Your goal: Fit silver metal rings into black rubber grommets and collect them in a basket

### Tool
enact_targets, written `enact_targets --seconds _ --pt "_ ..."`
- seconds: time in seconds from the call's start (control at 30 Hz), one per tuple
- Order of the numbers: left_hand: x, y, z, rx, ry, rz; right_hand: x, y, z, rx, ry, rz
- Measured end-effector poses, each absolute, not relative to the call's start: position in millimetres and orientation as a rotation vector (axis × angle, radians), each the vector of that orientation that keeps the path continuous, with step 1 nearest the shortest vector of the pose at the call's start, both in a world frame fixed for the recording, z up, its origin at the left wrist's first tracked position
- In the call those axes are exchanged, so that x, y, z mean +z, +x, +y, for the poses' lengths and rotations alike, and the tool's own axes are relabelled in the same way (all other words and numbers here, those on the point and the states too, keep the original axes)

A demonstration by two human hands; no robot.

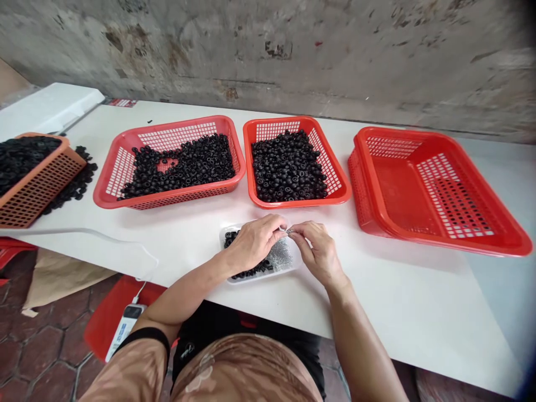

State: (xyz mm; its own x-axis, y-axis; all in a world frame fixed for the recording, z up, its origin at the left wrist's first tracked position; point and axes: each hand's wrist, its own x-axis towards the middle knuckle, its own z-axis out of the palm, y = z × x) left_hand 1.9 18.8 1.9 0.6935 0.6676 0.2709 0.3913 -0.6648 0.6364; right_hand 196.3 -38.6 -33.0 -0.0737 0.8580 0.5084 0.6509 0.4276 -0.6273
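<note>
My left hand (255, 241) and my right hand (318, 251) meet over a small clear tray (293, 269) at the table's near edge. Both hands are closed in a pinch, fingertips touching around a tiny silvery part (287, 229) between them. The tray holds small black rings (251, 272) on its left side and small silvery metal pieces (280, 258) on its right. My left hand covers much of the tray.
Two red baskets (167, 198) (293, 202) filled with black rings stand behind the tray. A stack of red baskets (439, 237) with nothing in the top one lies at the right. An orange basket (37, 190) of rings sits at the far left, rings spilled beside it. A white cable (104, 237) crosses the table.
</note>
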Motion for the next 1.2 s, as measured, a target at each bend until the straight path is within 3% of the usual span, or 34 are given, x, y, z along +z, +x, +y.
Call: enact_targets --seconds 0.47,0.93,1.2 --pt "0.1 0.4 18.6 0.697 2.296 0.800 -34.2 192.5 -38.8 0.302 -1.252 -1.787" --pt "9.7 2.8 17.6 0.648 2.181 0.886 -27.0 190.7 -41.4 -0.117 -1.194 -1.854" --pt "10.0 1.5 19.0 0.644 2.112 0.944 -28.1 194.9 -41.4 0.028 -1.210 -1.946"
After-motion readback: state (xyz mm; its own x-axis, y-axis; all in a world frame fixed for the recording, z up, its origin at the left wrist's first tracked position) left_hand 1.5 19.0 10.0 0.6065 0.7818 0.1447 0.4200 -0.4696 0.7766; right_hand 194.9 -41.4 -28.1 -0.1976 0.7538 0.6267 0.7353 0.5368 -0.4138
